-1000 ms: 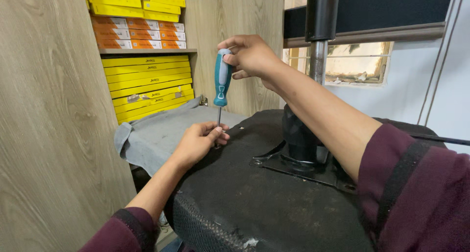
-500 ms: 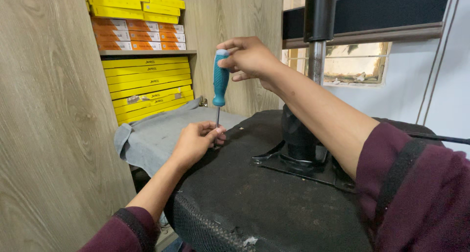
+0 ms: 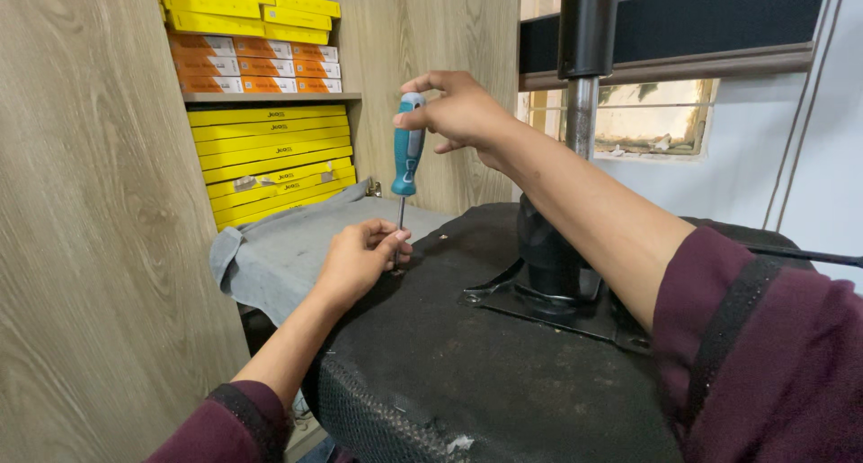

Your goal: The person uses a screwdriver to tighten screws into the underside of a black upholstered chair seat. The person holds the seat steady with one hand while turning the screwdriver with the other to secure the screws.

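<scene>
Closest to the camera, two maroon sleeves frame the shot, and below them spreads the black upturned chair seat [image 3: 467,373], its mesh edge nearest us and a few pale flecks on the fabric. Just beyond, the left hand [image 3: 360,261] rests on the seat, fingers curled in and pinching the thin metal shaft of the screwdriver [image 3: 406,162] right down at the tip, steadying it where it meets the surface. Up above, the right hand [image 3: 463,117] is closed around the top of the teal handle, thumb and fingers wrapped, tool standing near upright. Good form for this would be keeping that shaft square to the screw, pressing straight down while twisting, and letting the lower fingers only guide, so the tip doesn't skate off; whether the tip is seated in a screw head, I can't tell from here. To the right, the black base plate [image 3: 539,306] and the chair column [image 3: 584,76] rise up. Behind the hands, a grey cloth [image 3: 288,243] drapes over the table. Furthest back, shelves carry stacked yellow boxes [image 3: 270,157] and orange boxes [image 3: 252,67].
</scene>
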